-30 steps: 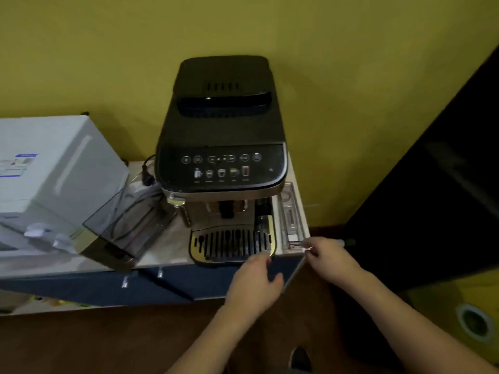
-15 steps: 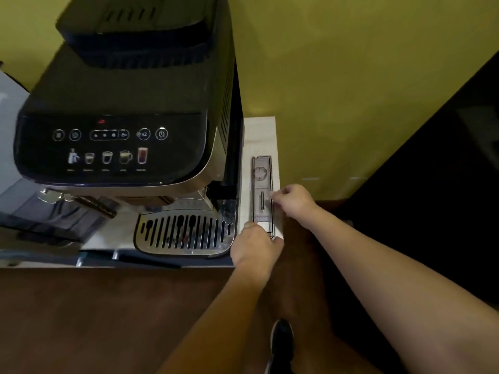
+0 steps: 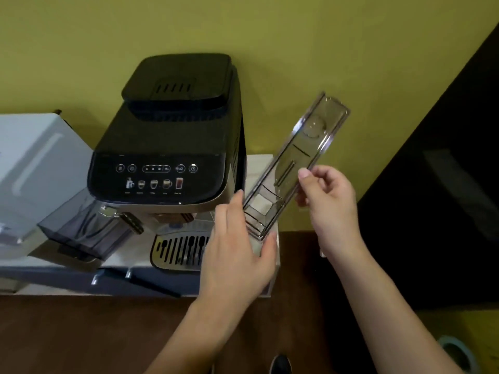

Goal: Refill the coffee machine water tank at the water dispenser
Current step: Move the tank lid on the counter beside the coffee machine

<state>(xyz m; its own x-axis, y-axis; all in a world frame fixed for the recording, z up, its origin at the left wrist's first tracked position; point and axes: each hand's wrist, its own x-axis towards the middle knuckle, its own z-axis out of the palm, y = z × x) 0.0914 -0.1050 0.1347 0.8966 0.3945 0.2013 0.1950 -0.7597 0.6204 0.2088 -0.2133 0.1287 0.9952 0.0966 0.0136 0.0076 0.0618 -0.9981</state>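
Water tank (image 3: 290, 171), a long, narrow clear container, is out of the coffee machine (image 3: 172, 147) and up in the air to the machine's right, tilted so that its far end points up toward the yellow wall (image 3: 297, 36) and its near end dips toward the counter (image 3: 263, 163). Both hands are on it. The right hand (image 3: 328, 201) pinches the tank's right edge about midway along, thumb on the upper face and the other fingers behind. The left hand (image 3: 237, 247) cups the lower, near end, thumb up along the left side and fingers curled under the bottom corner. Whether any water is left inside I cannot tell; the walls look clear and nothing shows sloshing.

As for progress, the first step looks done: the tank is free of its slot beside the machine body and fully carried by the hands. Everything else is still ahead. No water dispenser is in view, so the carry to it, the filling, the trip back and sliding the tank back beside the machine all remain. I judge the task to be at an early stage.

Left of the machine a dark, smoky bin (image 3: 81, 228) lies on its side on the counter, next to a white box (image 3: 40, 163); neither seems to be part of this job.
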